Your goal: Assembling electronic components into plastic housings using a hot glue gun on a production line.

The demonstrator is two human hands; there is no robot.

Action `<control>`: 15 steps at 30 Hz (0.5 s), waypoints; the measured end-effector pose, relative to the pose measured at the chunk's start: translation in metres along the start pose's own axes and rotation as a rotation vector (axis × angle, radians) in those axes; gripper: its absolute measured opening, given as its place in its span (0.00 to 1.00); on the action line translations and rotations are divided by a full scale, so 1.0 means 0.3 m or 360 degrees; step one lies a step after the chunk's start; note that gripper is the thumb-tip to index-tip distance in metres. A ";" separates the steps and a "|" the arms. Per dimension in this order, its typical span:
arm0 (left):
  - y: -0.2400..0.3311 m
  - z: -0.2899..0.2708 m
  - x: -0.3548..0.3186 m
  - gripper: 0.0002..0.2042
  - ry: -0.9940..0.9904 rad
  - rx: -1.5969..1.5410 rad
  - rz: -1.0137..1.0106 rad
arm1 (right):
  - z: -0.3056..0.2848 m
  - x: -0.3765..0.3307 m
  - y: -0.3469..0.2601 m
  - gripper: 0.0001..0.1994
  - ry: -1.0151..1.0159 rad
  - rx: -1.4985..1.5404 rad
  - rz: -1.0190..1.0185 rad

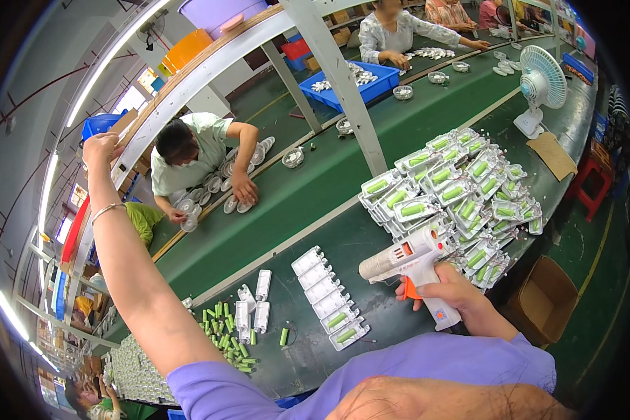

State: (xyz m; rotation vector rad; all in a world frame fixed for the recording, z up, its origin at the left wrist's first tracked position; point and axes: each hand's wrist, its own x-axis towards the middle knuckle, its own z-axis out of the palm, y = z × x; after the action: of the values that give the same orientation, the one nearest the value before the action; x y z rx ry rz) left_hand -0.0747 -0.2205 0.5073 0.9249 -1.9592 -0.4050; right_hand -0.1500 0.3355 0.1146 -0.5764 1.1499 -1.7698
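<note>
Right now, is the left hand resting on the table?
No, the left hand is raised up at the overhead shelf rail, while the right hand grips the glue gun.

Lilac short sleeves [427, 360], silver bangle [108, 210]

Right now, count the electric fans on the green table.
1. The white fan stands upright at the table's far right end, beside a flat piece of cardboard. Others may be hidden beyond the picture's edge.

The glue gun [414, 262] in my right hand [462, 297] is glossy white plastic; beside it, plastic trays [327, 297] lie on matt green tabletop [273, 224].
</note>
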 end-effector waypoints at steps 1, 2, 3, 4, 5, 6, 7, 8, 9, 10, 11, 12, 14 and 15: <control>-0.008 0.004 -0.008 0.07 0.0092 -0.0089 -0.0031 | 0.005 0.001 -0.002 0.22 -0.0010 -0.0011 -0.0004; -0.018 -0.001 -0.020 0.07 0.0188 -0.0174 -0.0063 | 0.011 0.000 -0.006 0.22 -0.0028 -0.0006 -0.0014; -0.037 -0.001 -0.046 0.08 0.0303 -0.0144 -0.0030 | 0.016 0.002 -0.007 0.22 -0.0029 -0.0003 -0.0010; -0.061 -0.005 -0.063 0.08 0.0349 -0.0356 -0.0024 | 0.022 0.005 -0.008 0.21 -0.0058 -0.0008 -0.0012; -0.081 -0.019 -0.086 0.09 0.0399 -0.0567 -0.0018 | 0.032 0.008 -0.009 0.21 -0.0092 -0.0015 -0.0014; -0.082 -0.001 -0.143 0.10 0.0442 -0.0745 0.0115 | 0.032 0.003 -0.011 0.21 -0.0080 -0.0015 -0.0015; -0.116 -0.009 -0.177 0.10 0.0486 -0.0917 0.0170 | 0.040 0.002 -0.012 0.21 -0.0089 -0.0058 0.0004; -0.155 -0.027 -0.219 0.11 0.0532 -0.1088 0.0225 | 0.049 0.002 -0.015 0.21 -0.0100 -0.0102 0.0023; -0.176 -0.023 -0.287 0.11 0.0598 -0.1199 0.0287 | 0.055 0.000 -0.013 0.20 -0.0092 -0.0088 0.0043; -0.200 -0.011 -0.377 0.12 0.0657 -0.1320 0.0346 | 0.061 -0.002 -0.013 0.20 -0.0073 -0.0073 0.0061; -0.211 -0.003 -0.479 0.13 0.0672 -0.1402 0.0417 | 0.057 0.001 0.002 0.20 -0.0081 -0.0082 0.0069; -0.154 -0.018 -0.644 0.13 0.0717 -0.1401 0.0412 | 0.057 -0.001 -0.002 0.20 -0.0065 -0.0066 0.0064; -0.130 -0.033 -0.885 0.11 0.0873 -0.1451 0.0302 | 0.067 -0.006 -0.013 0.23 -0.0209 -0.0183 0.0185; -0.114 -0.011 -1.004 0.10 0.0932 -0.1514 0.0205 | 0.075 -0.006 -0.012 0.23 -0.0230 -0.0207 0.0219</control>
State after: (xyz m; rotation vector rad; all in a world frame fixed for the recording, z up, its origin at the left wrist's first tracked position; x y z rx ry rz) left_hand 0.0372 -0.0197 0.3098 0.2376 -1.0679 -0.7883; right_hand -0.1336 0.3275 0.1283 -0.6752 1.1807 -1.5199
